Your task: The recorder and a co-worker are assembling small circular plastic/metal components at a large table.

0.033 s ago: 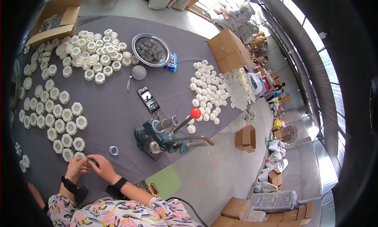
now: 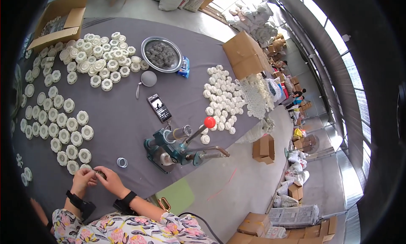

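Note:
My left hand point(image 2: 83, 181) and my right hand point(image 2: 111, 182) are close together at the near edge of the table, at the lower left. The fingers of both are bent in a pinch. A small dark piece point(image 2: 100, 174) shows in my right fingers, too small to name surely. What my left fingers grip is hidden behind them. Just beyond my hands lie rows of white scalloped round caps point(image 2: 72, 151). A clear ring point(image 2: 122, 162) rests on the cloth to their right. Farther right stands a green hand press point(image 2: 167, 149) with a red-knobbed lever point(image 2: 209, 122).
A phone point(image 2: 159, 108), a grey round speaker point(image 2: 149, 78) and a metal bowl point(image 2: 179, 52) of dark coiled pieces lie mid-table. Smaller white caps point(image 2: 220, 91) are grouped at right beside a cardboard box point(image 2: 245, 53). An open carton point(image 2: 59, 22) stands at far left.

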`<state>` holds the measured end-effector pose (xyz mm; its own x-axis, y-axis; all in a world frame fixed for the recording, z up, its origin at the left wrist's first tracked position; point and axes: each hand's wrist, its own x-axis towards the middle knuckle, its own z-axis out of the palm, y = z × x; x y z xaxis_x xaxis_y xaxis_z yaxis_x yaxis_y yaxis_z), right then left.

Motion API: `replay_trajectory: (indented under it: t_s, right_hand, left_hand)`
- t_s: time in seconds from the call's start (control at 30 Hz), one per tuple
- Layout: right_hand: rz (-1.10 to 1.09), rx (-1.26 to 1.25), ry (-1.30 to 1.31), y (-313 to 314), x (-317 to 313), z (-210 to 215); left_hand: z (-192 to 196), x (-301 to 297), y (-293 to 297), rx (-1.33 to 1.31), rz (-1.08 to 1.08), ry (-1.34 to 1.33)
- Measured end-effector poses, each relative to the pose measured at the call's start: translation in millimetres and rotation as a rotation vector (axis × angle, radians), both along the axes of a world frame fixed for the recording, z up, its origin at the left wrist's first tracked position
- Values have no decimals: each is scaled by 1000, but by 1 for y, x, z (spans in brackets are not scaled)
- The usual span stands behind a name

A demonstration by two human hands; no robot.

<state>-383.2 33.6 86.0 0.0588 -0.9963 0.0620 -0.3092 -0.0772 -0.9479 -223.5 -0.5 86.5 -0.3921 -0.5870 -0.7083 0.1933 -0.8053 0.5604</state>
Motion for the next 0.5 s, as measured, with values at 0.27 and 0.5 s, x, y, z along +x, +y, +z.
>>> replay_trajectory:
  t_s: [0.27,0.5]
  right_hand:
    - [97,684,-479,-10,-6,-33]
    - [137,204,-146,-9,1,-7]
  left_hand:
    - [-9,6,3,-496,-113,-194]
    - [-14,15,5,-195,-76,-108]
